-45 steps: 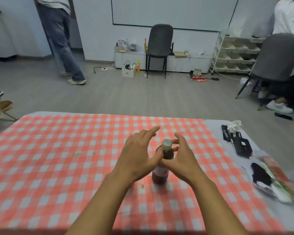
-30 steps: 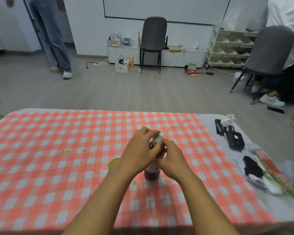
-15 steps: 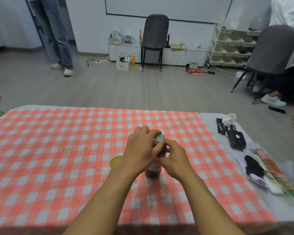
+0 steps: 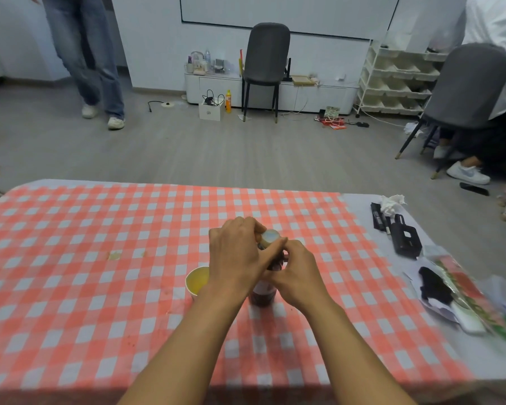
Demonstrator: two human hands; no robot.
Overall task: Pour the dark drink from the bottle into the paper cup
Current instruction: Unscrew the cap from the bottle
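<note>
Head view: both hands closed on the upright bottle [image 4: 263, 293].
Left hand [image 4: 236, 260] pinched its round cap [image 4: 270, 237]; right hand [image 4: 299, 274] wrapped the neck, beside the cup [image 4: 197, 280].

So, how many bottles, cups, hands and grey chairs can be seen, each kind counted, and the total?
Bottle: 1
Cup: 1
Hands: 2, left hand, right hand
Grey chairs: 2, far chair, right chair
Total: 6
</note>
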